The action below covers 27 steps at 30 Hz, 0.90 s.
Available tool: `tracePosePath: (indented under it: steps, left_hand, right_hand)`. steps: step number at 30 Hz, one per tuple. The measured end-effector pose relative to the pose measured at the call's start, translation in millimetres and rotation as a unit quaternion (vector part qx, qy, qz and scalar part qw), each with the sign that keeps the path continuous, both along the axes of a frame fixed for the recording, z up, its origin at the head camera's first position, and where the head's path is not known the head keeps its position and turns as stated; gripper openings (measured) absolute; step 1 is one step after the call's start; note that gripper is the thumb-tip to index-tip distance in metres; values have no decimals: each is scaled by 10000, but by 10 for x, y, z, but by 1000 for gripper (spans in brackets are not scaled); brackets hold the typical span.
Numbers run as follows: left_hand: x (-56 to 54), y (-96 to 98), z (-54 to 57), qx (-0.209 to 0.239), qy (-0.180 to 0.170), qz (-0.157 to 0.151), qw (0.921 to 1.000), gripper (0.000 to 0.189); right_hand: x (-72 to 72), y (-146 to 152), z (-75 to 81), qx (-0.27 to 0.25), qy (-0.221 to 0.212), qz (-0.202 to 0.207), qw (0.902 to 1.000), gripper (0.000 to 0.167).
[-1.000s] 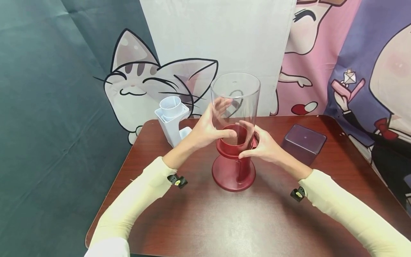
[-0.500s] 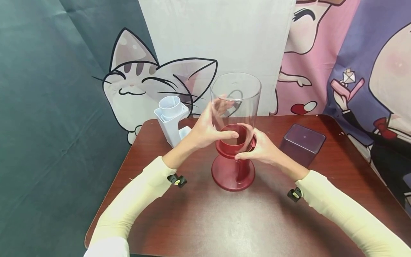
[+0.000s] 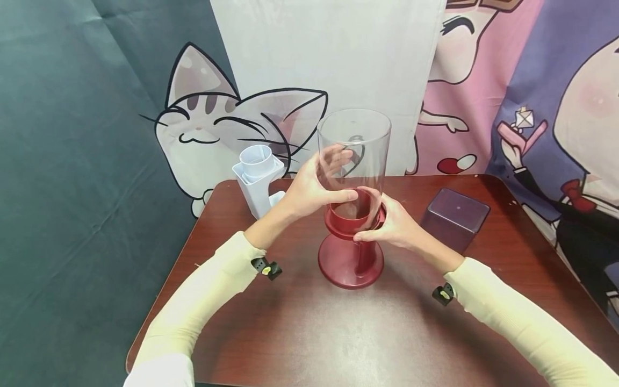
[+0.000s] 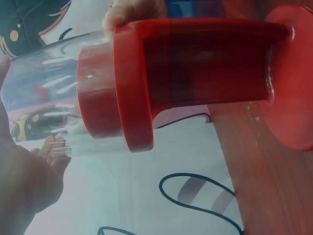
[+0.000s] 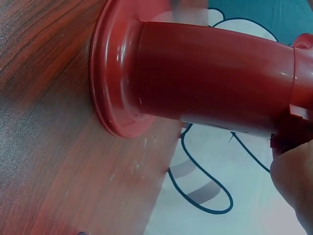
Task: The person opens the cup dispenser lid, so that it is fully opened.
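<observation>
A clear cylinder (image 3: pixel 372 161), open at the top, stands upright in the ring-shaped collar (image 4: pixel 133 88) of a red stand (image 3: pixel 348 263). The stand's round base is on the table; its curved column (image 5: pixel 215 73) rises to the collar. My left hand (image 3: pixel 309 188) grips the cylinder's left side above the collar, its thumb across the front and fingers showing through the clear wall behind. Lower on the right, my right hand (image 3: pixel 398 223) holds the collar, with its thumb on the front rim and its other fingers around the back.
A pale blue-white part (image 3: pixel 258 183) with a round top stands at the back left of the wooden table (image 3: pixel 309 333). To the right is a dark purple translucent box (image 3: pixel 456 215). A printed cloth (image 3: pixel 377 54) hangs behind the table.
My right hand has shifted slightly left along the collar. My left thumb has risen a little on the cylinder. The stand and the other things stay in place.
</observation>
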State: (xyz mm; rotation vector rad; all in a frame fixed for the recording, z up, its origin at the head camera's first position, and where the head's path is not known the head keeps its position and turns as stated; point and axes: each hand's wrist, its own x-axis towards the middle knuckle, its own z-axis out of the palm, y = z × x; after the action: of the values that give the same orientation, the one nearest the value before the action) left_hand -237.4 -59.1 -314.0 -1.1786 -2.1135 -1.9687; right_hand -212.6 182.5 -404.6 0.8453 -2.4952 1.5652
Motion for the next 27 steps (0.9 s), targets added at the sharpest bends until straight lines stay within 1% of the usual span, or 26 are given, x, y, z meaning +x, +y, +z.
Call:
tracePosePath:
  steps: [2,6,8,9,11,13,18,20,21,23,27]
  left_hand:
    - [3,-7,-3,-52,190,-32,9998,88]
    - [15,-23,-28,-228,799,-29,9965,93]
    - [13,-26,-49,-235,992,-23,9948,97]
    - [13,-26,-53,-225,1035,-18,9944,98]
    - [9,-23,-58,-154,1019,-17,9947,97]
    - [-5,-19,-58,-50,908,-41,9959,93]
    - [-53,-13,-54,313,340,-82,9989,85]
    - [-68,-16,-61,404,225,-91,9989,84]
    - [-72,-19,-65,438,224,-117,9987,84]
    - [-63,-26,-66,442,351,-170,9983,85]
    - [-20,-32,-38,433,863,-324,9948,92]
  right_hand:
    - [0,4,0,14,11,-1,10000,105]
    - [7,8,2,-13,4,35,10000,104]
    - [13,10,3,-31,-3,51,10000,103]
    - [14,11,-1,-47,-18,59,10000,103]
    - [15,14,-5,-88,-44,76,9999,102]
    - [15,16,-11,-97,-58,64,9999,102]
    - [24,3,4,-29,3,-54,10000,103]
    - [28,0,8,16,26,-109,9999,103]
    - [28,-1,7,30,33,-123,9999,103]
    - [30,-1,4,9,4,-111,9999,104]
    - [26,5,-6,5,44,-97,9999,103]
